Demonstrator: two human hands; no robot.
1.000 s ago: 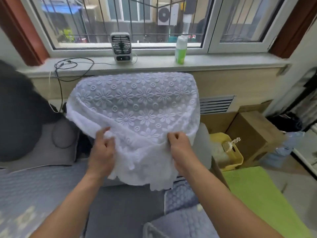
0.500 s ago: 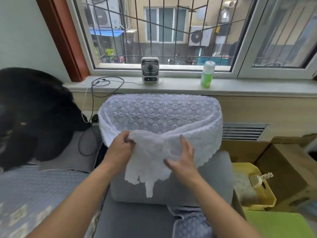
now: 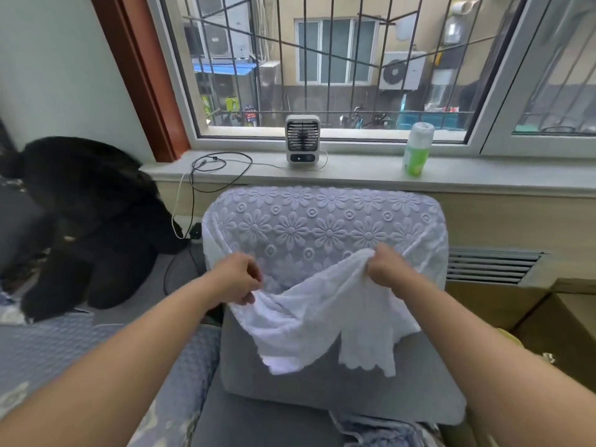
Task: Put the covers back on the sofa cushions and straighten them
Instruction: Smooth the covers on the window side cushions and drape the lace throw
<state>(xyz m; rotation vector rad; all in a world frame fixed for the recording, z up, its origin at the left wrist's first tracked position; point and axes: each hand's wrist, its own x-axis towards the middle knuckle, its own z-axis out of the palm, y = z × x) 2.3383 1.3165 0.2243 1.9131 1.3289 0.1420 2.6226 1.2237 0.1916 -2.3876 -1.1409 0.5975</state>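
Note:
A white lace cover [image 3: 322, 227] with a raised flower pattern drapes over the top of an upright grey sofa cushion [image 3: 338, 382] below the window. Its front edge is bunched and hangs in a fold across the cushion's middle. My left hand [image 3: 237, 279] pinches the bunched edge at the left. My right hand [image 3: 385, 266] grips the same edge at the right, a little higher. The lower half of the cushion shows bare grey fabric.
A large black plush toy [image 3: 87, 221] sits on the sofa at left. On the windowsill [image 3: 354, 175] stand a small fan [image 3: 302, 138], a green bottle [image 3: 417, 148] and a coiled cable [image 3: 219, 166]. Cardboard boxes [image 3: 532, 314] are at right. Blue patterned seat covers [image 3: 48, 350] lie around the cushion.
My hands have spread apart along the cover's front edge, and both now grip it. The view has tilted up, showing more of the window and cushion.

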